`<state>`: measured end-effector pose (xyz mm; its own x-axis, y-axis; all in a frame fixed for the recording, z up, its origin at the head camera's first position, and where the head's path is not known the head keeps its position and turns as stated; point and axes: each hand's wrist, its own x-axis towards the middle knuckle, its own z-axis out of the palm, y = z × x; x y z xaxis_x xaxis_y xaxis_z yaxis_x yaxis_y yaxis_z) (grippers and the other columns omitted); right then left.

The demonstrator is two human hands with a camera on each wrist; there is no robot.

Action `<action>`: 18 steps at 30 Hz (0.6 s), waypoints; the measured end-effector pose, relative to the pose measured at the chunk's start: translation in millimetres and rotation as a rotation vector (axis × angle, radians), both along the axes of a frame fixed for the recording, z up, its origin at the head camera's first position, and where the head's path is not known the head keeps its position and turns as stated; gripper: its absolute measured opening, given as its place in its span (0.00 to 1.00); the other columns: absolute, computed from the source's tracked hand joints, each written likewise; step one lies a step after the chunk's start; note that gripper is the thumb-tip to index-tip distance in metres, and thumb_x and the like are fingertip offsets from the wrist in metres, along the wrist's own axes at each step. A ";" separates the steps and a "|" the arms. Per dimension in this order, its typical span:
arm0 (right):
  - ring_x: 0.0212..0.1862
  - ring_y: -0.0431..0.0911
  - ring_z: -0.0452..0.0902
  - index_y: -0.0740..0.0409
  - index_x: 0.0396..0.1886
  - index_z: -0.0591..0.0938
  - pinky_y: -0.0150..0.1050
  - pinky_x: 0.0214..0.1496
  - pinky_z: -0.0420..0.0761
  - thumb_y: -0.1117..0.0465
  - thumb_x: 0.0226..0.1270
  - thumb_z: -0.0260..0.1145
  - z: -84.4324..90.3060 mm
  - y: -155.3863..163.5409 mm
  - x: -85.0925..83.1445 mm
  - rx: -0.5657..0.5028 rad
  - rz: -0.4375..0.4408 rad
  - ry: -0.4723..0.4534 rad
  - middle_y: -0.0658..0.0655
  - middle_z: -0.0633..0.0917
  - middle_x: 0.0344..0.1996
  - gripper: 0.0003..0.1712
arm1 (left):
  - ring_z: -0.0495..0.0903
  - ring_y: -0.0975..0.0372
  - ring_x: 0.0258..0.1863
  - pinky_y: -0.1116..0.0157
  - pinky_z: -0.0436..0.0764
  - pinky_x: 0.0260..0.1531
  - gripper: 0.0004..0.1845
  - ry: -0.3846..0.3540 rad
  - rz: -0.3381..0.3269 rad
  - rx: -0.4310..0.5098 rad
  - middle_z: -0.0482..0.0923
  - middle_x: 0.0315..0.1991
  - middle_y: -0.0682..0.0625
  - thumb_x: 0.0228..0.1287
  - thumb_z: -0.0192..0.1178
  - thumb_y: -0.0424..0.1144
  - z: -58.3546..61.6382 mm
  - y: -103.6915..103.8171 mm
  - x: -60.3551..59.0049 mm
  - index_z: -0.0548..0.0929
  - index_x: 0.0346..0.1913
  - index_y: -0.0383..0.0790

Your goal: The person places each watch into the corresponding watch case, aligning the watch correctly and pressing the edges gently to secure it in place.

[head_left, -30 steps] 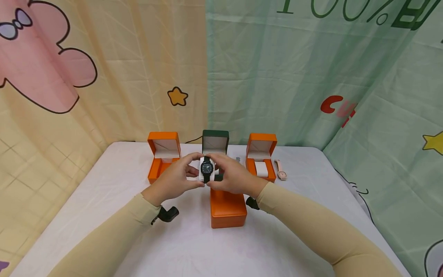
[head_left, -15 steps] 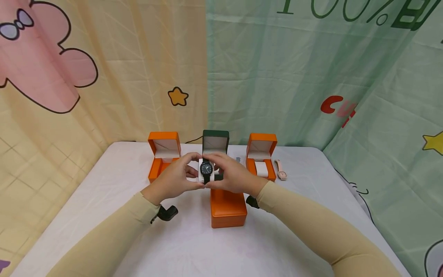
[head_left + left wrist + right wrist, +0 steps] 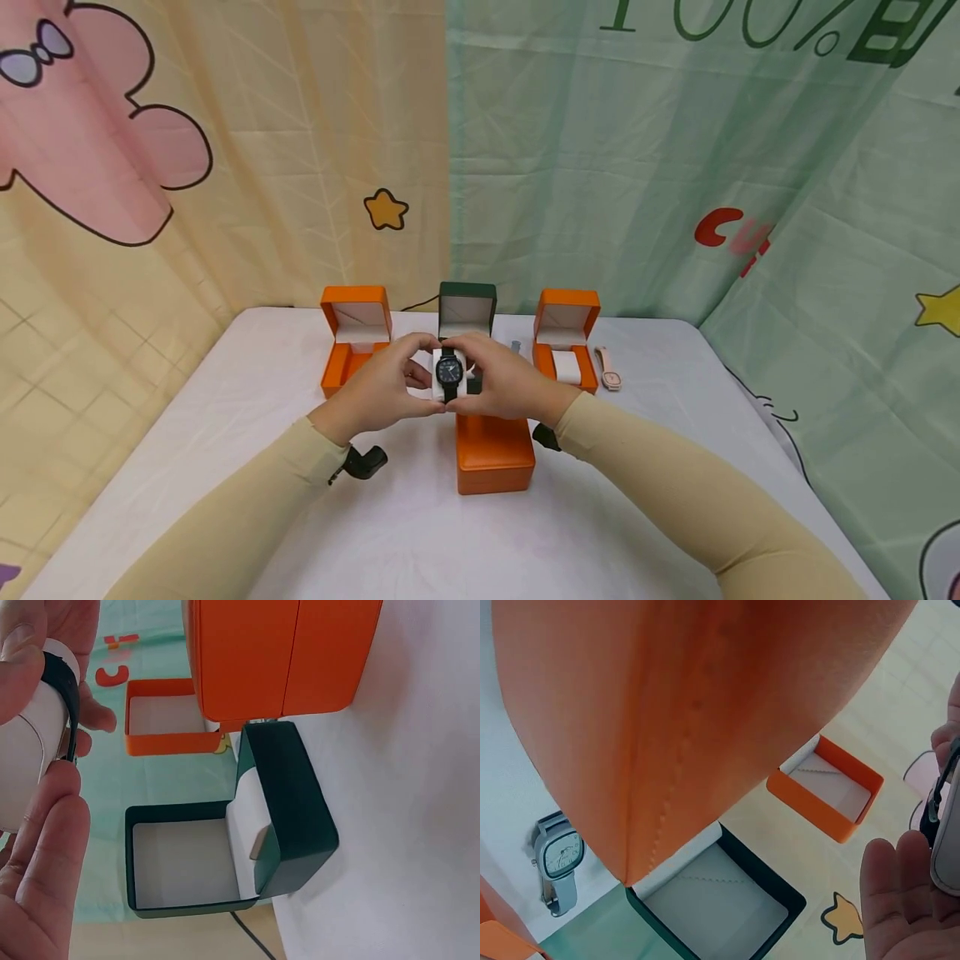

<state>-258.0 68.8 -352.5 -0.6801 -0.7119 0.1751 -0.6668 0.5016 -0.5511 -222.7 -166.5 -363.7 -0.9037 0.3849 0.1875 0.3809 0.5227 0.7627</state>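
Note:
A black wristwatch [image 3: 449, 371] with a dark strap is wrapped round a white cushion [image 3: 21, 769], held up in front of the open green box [image 3: 467, 304]. My left hand [image 3: 386, 385] grips the cushion from the left, thumb below and fingers above. From the right, my right hand [image 3: 506, 379] holds the same cushion with its thumb and fingers. The right wrist view catches only part of the watch and hands at its right edge. A second white cushion [image 3: 251, 825] shows inside the green box in the left wrist view.
A closed orange box [image 3: 495, 450] stands just before the hands. Open orange boxes stand at left [image 3: 356, 312] and right [image 3: 567, 312]; the right one holds a white cushion [image 3: 566, 367]. Beside it lies a pink-strapped watch [image 3: 611, 375]. A grey-blue watch [image 3: 562, 855] lies behind the closed box.
The watch and cushion have come slightly lower, the dial tilting a little between the fingers. Both hands keep their hold, and the boxes stay where they were.

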 end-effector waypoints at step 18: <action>0.58 0.47 0.78 0.55 0.76 0.70 0.49 0.63 0.85 0.52 0.60 0.82 2.9 2.0 4.1 -0.002 0.018 -0.028 0.54 0.77 0.69 0.47 | 0.88 0.63 0.44 0.60 0.90 0.50 0.42 -0.002 -0.034 -0.016 0.80 0.57 0.47 0.50 0.85 0.40 -0.1 1.2 1.3 0.69 0.65 0.45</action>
